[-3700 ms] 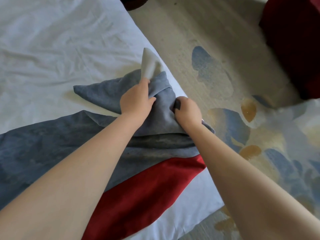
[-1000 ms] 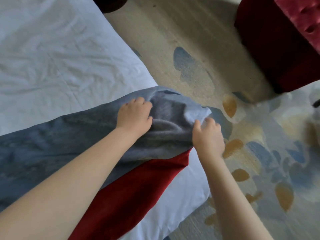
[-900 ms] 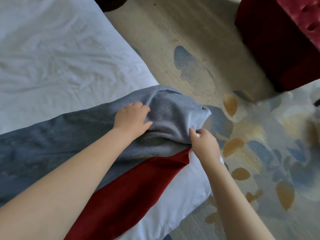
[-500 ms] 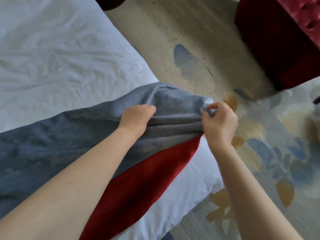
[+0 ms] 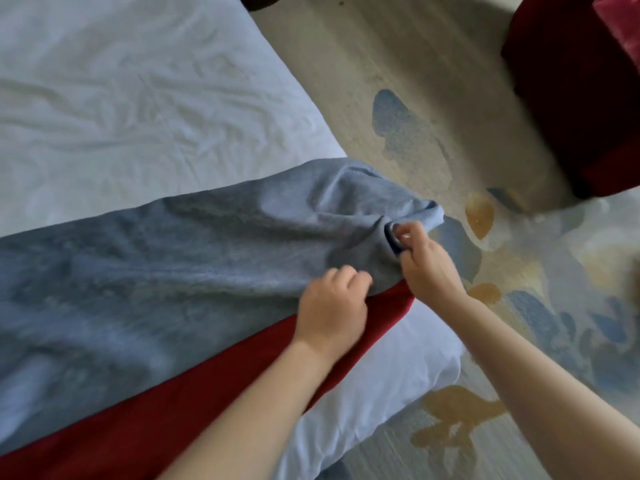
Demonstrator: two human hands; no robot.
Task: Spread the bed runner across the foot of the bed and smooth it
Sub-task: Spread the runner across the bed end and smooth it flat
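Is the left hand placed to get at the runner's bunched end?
Probably yes: the left hand lies on the runner just short of that end, nothing between; only the right hand, pinching there, crowds it.

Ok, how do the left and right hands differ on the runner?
The right hand pinches the bed runner at its end, at the edge of the bed; the left hand sits further in, over the grey-red seam. The right hand's fingers plainly grip a fold; the left hand's are curled, grip unclear. Both touch it.
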